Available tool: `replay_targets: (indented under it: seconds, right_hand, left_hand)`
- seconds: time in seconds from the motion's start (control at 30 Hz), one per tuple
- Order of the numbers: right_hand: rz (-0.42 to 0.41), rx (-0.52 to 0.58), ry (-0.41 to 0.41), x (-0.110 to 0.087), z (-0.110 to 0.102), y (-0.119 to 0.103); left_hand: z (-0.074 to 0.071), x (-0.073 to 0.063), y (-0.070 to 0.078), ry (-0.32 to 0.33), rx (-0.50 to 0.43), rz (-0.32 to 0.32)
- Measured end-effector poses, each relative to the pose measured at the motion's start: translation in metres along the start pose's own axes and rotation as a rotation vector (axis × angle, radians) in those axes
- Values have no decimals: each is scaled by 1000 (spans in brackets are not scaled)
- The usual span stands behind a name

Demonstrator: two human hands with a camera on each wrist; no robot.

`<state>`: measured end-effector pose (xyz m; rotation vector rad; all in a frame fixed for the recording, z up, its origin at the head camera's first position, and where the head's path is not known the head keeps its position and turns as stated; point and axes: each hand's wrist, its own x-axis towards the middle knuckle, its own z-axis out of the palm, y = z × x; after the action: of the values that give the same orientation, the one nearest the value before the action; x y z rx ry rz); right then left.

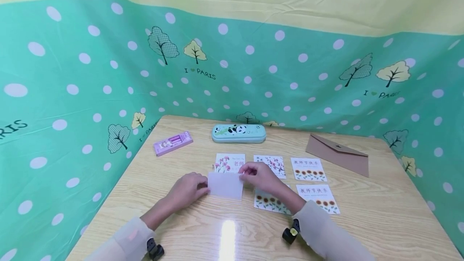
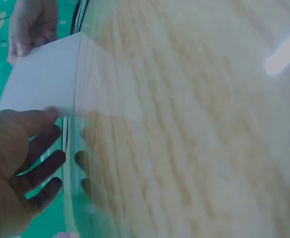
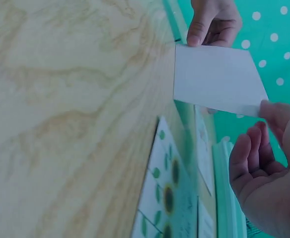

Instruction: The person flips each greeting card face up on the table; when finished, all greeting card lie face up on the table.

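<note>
Both hands hold a blank white card (image 1: 225, 185), which stands tilted with its lower edge at the table. My left hand (image 1: 186, 190) pinches its left side, the thumb (image 2: 48, 113) lying along the edge. At the upper right corner my right hand (image 1: 262, 177) grips it, with the thumb (image 3: 269, 110) on the near face. The card's far face is hidden. Just behind lies a card with pink flowers (image 1: 230, 161), partly covered. A blossom card (image 1: 276, 165) and a sunflower card (image 1: 266, 200) are near my right hand and forearm, which cover parts of them.
Two more sunflower cards (image 1: 308, 168) lie to the right, one nearer me (image 1: 319, 198). A brown envelope (image 1: 338, 156) rests at the back right. At the back stand a panda pencil tin (image 1: 239, 133) and a purple box (image 1: 173, 143). Polka-dot cloth (image 1: 253, 83) borders the table.
</note>
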<state>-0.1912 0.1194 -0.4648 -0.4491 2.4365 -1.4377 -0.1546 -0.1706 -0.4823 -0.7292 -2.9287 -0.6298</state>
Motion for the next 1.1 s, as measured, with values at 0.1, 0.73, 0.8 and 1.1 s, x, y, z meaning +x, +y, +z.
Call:
replay_targets:
  seconds: [0.1, 0.73, 0.8, 1.1]
  right_hand:
    - [4, 23, -26, -4, -3, -3]
    - [-111, -229, -203, -35, 15, -3]
    - [-97, -229, -205, -35, 17, -2]
    - [-60, -233, -222, -35, 20, -1]
  left_hand:
    - [0, 1, 0, 63, -14, 23]
    - [-1, 10, -4, -54, 88, 113]
    - [0, 11, -4, -48, 102, 130]
    - [3, 13, 0, -53, 124, 132]
